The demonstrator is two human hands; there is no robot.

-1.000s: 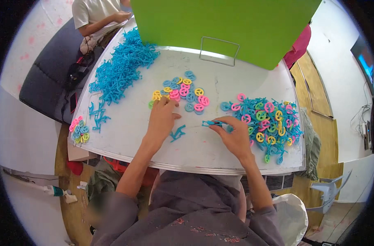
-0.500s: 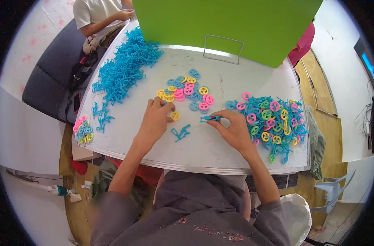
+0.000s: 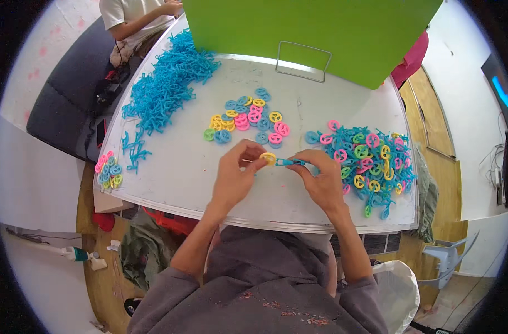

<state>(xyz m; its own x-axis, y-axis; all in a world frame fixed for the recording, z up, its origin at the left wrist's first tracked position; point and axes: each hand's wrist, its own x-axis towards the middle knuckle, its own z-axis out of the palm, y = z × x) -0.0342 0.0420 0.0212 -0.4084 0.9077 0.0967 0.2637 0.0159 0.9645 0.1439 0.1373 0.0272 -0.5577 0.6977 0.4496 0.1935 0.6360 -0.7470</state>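
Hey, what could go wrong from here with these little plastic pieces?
The yellow ring might slip if the left hand loosens its small pinch. The right hand, holding a blue piece, could brush the mixed pile close beside it. The small ring cluster near the table's left edge might get knocked off.

From head height, a fisheye view looks down on the nearby hands [image 3: 235, 177] and white table [image 3: 179, 158].

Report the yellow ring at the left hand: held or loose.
Held: the left hand pinches the yellow ring between thumb and fingers, beside the blue piece.
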